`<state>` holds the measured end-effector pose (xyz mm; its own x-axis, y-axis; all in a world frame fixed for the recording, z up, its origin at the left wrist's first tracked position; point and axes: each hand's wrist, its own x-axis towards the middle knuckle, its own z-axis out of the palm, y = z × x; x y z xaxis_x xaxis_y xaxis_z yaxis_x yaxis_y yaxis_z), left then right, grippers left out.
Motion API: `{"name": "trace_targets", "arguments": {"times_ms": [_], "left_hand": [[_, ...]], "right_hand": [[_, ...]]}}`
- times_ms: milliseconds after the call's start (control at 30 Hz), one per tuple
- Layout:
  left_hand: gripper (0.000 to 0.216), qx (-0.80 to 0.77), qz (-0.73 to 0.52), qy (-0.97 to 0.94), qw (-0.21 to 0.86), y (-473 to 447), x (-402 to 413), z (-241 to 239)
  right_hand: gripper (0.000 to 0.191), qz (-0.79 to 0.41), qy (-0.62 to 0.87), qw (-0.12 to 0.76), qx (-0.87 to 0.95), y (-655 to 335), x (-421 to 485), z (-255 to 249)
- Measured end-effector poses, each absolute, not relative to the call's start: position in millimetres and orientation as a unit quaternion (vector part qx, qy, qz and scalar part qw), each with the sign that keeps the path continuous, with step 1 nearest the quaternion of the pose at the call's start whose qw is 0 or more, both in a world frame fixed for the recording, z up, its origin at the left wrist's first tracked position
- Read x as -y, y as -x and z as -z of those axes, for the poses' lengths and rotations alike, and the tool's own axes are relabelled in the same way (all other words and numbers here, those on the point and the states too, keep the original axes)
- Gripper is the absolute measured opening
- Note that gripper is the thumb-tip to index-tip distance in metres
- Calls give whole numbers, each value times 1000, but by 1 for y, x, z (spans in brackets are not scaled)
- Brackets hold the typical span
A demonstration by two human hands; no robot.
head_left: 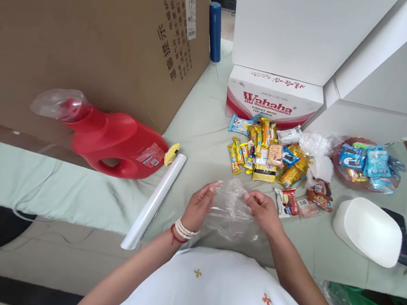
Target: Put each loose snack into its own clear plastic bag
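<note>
Currently, I have the bag (231,214) stretched between two pinching hands, over the near edge of the table (201,127) and just in front of the white shirt (228,297). My left hand (200,203) grips its left side between thumb and fingers; my right hand (263,210) pinches the upper right part the same way. The plastic is clear and crumpled, and I make out nothing inside it.

Beyond it I see the snacks (262,145) heaped before the red-and-white box (273,104), with a red packet (287,203) lying near my right hand. Farther right, the bowl (338,164) holds more packets, mostly blue, behind the white tub (369,234). To my left, a white roll (154,203) lies slantwise beside the red bottle (122,141).
</note>
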<state>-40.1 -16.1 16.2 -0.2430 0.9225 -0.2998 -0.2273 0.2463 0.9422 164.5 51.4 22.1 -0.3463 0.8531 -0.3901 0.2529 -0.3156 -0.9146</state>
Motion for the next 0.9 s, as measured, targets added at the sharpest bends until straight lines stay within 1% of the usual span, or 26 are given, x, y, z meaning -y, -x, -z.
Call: {"name": "trace_targets", "arguments": {"times_ms": [100, 133, 200, 267, 333, 367, 400, 467, 533, 600, 700, 733, 800, 867, 900], "left_hand": [[64, -646, -549, -234, 476, 58, 25, -3], [63, -672, -536, -229, 458, 62, 29, 1], [56, -724, -504, -250, 399, 68, 37, 3], [48, -772, -477, -320, 273, 71, 43, -5], [44, -789, -436, -418, 108, 74, 42, -19], [39, -774, -407, -481, 53, 75, 40, -27], [34, -741, -377, -555, 39, 75, 35, -34], [33, -634, -297, -709, 90, 71, 24, -43], [38, -538, -196, -803, 162, 64, 13, -41], [48, -529, -111, -818, 197, 59, 7, -31], [62, -569, -68, -791, 213, 65, 14, -10], [64, -576, -75, -784, 219, 71, 20, -4], [64, -584, -110, -769, 238, 82, 32, 4], [53, -598, -156, -738, 272, 90, 41, 9], [46, -609, -177, -717, 291, 90, 43, 10]], "right_hand": [[46, -513, 582, 328, 538, -172, -56, -9], [46, -476, 597, 336, 551, -176, -56, -4], [47, -432, 614, 325, 575, -183, -54, 5], [47, -425, 614, 306, 590, -186, -51, 11], [47, -419, 609, 297, 605, -184, -50, 14], [47, -412, 605, 293, 616, -183, -50, 13], [46, -404, 600, 290, 627, -181, -51, 12], [45, -393, 589, 280, 649, -179, -54, 8], [44, -388, 588, 271, 656, -181, -57, 6], [44, -368, 611, 275, 645, -190, -57, 6], [46, -305, 662, 276, 626, -217, -53, 7], [47, -290, 669, 252, 637, -228, -52, 6], [46, -279, 658, 150, 684, -246, -55, -5], [48, -248, 648, 24, 720, -250, -69, -24], [50, -216, 649, -18, 729, -244, -80, -36]]}}
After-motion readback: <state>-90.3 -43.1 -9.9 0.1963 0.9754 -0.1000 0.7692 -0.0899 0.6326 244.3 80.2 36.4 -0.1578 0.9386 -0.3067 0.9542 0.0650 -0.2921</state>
